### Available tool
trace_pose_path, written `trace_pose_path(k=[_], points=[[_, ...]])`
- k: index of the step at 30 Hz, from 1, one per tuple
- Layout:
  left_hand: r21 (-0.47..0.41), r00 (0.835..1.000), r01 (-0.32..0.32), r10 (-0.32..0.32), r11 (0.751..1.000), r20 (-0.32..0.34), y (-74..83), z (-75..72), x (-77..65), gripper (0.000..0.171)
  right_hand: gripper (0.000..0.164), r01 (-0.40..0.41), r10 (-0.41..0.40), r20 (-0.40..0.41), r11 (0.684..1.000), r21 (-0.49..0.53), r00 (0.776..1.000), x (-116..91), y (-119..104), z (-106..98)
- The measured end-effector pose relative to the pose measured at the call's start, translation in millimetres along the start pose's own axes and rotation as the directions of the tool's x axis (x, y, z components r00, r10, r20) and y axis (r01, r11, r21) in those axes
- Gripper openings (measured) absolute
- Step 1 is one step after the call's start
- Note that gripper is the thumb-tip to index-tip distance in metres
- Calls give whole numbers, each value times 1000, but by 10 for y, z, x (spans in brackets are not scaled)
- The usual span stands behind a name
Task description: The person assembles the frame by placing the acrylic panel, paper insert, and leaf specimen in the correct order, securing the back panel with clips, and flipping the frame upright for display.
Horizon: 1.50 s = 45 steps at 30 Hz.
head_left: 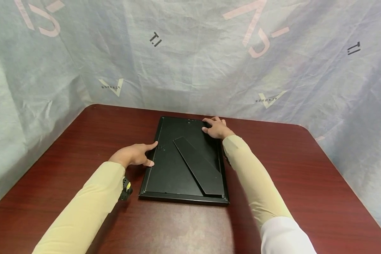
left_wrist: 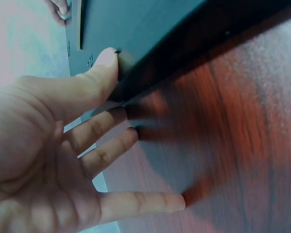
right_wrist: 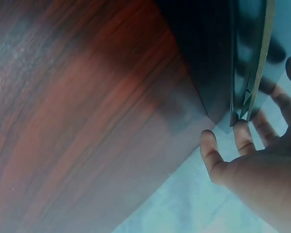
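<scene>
A black picture frame [head_left: 174, 165] lies back side up on the table, its easel leg [head_left: 198, 167] running slantwise across the backing. My left hand [head_left: 133, 154] is at the frame's left side, thumb and forefinger spread along the edge. Seen from the left wrist, the thumb [left_wrist: 101, 65] rests on the frame's border while the other fingers extend straight down beside it toward the tabletop. At the far right corner is my right hand [head_left: 216, 127], its fingers spread loosely over the edge. In the right wrist view, fingertips [right_wrist: 241, 130] are right at that corner.
The reddish-brown wooden table [head_left: 273, 165] extends on both sides of the frame. Behind and beside it hangs a pale printed sheet [head_left: 190, 53], close to the table's far edge. A black wrist device [head_left: 126, 189] sits under the left sleeve.
</scene>
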<state>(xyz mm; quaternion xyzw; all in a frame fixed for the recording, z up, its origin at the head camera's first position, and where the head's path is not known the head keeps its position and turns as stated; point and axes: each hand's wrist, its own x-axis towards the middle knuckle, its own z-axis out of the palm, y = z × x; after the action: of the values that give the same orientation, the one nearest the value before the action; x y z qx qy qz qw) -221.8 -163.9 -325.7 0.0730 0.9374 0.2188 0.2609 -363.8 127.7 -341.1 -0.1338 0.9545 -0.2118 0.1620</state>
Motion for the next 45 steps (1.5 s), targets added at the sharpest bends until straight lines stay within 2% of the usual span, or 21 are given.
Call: trace_pose_path(k=[9,18,25,33,39,45], points=[[20,1000,-3,3,1000,-2,0,0,2,81,62,-27,27,0,989,-142,1000,9,-45,47],[12,1000,-5,5,1000,4,-7,-4,2,81,64,-20,18,-18,993,-115,1000,-22,-62,73],[-5,1000,-11,11,1000,9,-1,-2,20,81,64,-52,49,-20,988,-149,999,-55,-72,76],[-5,1000,-9,9,1000,13,-13,-9,13,81,72,-18,21,10,974,-228,1000,-48,-110,159],[-13,1000,-7,7,1000,12,-19,-11,15,82,72,-6,12,27,977,-213,1000,-54,-110,163],[-37,1000,-8,8,999,17,-23,-24,11,83,75,-6,25,133,991,-135,991,-107,-131,18]])
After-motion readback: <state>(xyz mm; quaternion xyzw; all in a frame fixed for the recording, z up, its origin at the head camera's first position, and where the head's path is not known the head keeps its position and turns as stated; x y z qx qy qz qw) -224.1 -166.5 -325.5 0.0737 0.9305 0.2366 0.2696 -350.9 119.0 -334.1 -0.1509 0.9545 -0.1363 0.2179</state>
